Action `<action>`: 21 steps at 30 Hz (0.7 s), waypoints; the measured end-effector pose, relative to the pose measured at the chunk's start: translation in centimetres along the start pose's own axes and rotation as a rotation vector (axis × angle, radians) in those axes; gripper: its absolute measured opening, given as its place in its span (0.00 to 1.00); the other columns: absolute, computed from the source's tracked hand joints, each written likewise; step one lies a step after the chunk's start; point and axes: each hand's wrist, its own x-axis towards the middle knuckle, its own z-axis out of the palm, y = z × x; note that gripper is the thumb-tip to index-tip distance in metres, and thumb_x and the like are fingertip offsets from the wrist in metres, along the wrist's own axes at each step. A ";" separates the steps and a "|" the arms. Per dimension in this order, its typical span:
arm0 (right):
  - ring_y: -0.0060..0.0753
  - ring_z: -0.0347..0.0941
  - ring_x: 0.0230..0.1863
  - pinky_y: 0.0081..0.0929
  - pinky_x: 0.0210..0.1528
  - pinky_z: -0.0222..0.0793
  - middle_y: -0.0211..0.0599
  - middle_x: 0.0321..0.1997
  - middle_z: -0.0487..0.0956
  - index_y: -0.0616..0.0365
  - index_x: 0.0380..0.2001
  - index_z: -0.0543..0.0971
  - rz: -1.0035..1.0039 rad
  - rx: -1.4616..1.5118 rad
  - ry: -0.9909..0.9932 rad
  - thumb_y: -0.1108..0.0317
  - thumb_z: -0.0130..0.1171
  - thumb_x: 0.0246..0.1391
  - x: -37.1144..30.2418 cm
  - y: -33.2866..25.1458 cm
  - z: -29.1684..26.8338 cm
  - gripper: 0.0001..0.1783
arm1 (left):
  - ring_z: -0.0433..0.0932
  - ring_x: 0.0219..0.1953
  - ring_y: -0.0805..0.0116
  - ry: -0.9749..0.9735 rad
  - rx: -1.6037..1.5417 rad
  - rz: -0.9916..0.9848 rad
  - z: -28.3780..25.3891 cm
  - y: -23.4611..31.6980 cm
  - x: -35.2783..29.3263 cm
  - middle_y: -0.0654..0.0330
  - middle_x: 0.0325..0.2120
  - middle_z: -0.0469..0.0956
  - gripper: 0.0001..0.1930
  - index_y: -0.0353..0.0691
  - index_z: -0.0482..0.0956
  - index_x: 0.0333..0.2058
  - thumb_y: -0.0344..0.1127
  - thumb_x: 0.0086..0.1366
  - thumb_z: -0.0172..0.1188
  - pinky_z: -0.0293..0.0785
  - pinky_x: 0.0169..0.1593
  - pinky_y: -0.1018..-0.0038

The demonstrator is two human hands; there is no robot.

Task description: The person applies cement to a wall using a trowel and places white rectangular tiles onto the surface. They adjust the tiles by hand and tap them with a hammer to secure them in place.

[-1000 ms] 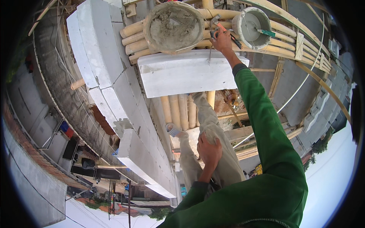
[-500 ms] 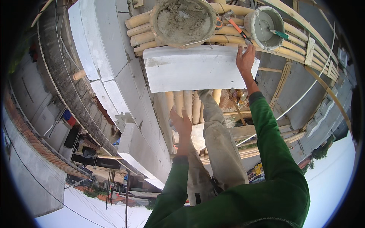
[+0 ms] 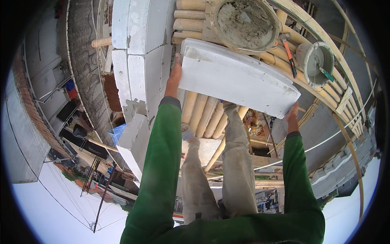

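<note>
A long white lightweight concrete block spans the space in front of me, tilted down toward the right. My left hand is closed on its left end, the thumb pointing up along the edge. At the opposite end my right hand grips the lower right corner; part of its fingers is hidden by the block. Left of my left hand stands a wall of similar white blocks, with grey mortar smeared on a stepped end.
Beyond the block, bamboo poles carry a tub of wet mortar, an orange-handled hammer and a grey bucket holding a green-handled tool. More bamboo poles lie beneath, by my feet. A steep drop lies left of the wall.
My left hand has risen from below and taken hold of the block's left end. My right hand has shifted to its right end. The block now slants, and the view has turned.
</note>
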 end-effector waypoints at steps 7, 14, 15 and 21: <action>0.47 0.71 0.68 0.47 0.71 0.66 0.38 0.68 0.75 0.51 0.68 0.70 -0.132 -0.036 0.141 0.40 0.40 0.71 -4.6 0.6 -2.2 0.34 | 0.47 0.78 0.52 0.054 0.138 0.070 0.5 -1.1 -2.5 0.47 0.77 0.47 0.52 0.37 0.44 0.77 0.76 0.72 0.32 0.42 0.78 0.59; 0.51 0.63 0.73 0.50 0.74 0.59 0.39 0.76 0.66 0.49 0.74 0.63 -0.234 -0.195 0.015 0.35 0.36 0.70 -15.7 -5.7 -6.2 0.41 | 0.38 0.80 0.55 -0.132 -0.216 0.231 -1.9 -9.6 -11.5 0.50 0.79 0.41 0.50 0.34 0.46 0.76 0.74 0.74 0.34 0.36 0.79 0.63; 0.52 0.63 0.73 0.49 0.75 0.59 0.40 0.76 0.66 0.50 0.74 0.63 -0.239 -0.221 0.007 0.34 0.36 0.69 -17.7 -7.2 -6.3 0.41 | 0.42 0.79 0.56 -0.126 -0.264 0.250 -2.4 -10.3 -13.6 0.49 0.78 0.44 0.49 0.34 0.47 0.76 0.73 0.75 0.34 0.39 0.78 0.64; 0.47 0.65 0.72 0.45 0.73 0.60 0.41 0.73 0.68 0.53 0.73 0.65 -0.420 -0.318 -0.097 0.39 0.40 0.72 -37.0 -14.1 -2.8 0.38 | 0.64 0.71 0.58 -0.008 -0.688 0.050 -6.8 -17.6 -36.3 0.48 0.72 0.61 0.44 0.35 0.54 0.75 0.69 0.78 0.32 0.58 0.73 0.65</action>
